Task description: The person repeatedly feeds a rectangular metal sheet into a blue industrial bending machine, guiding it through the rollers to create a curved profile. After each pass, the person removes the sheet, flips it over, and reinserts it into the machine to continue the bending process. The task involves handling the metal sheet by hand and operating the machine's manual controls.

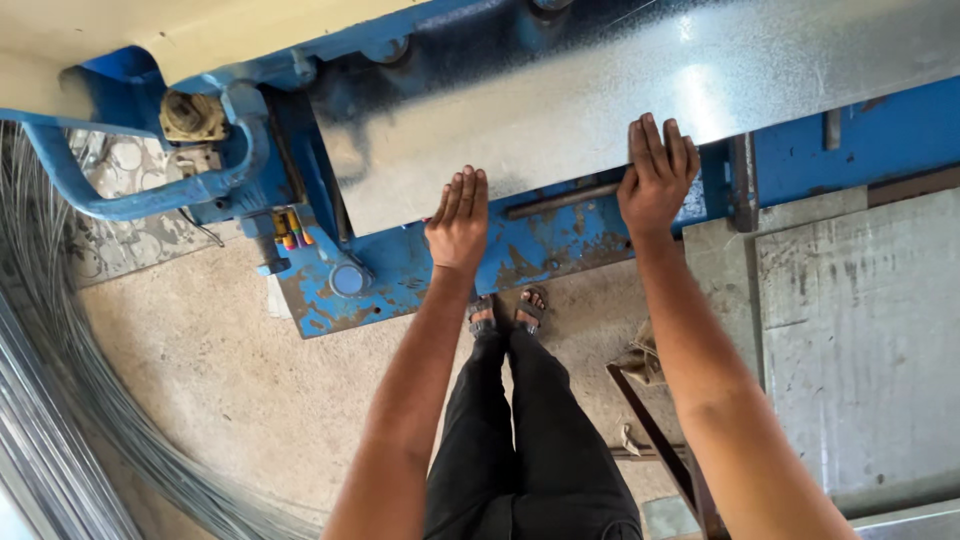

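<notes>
Glossy galvanized metal sheet (600,90) — chipped blue-painted steel machine (540,250)

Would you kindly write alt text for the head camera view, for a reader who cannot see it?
Seen from above, a person presses the left hand and right hand flat on the near edge of a shiny metal sheet lying on a worn blue machine. Below are dark trousers, sandalled feet on a concrete floor, and coiled wire at the left.

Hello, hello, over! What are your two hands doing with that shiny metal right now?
Left hand flat on metal sheet, near edge. Right hand flat on same edge, fingers spread. Sheet lies on blue machine. Nothing between the hands.
</notes>
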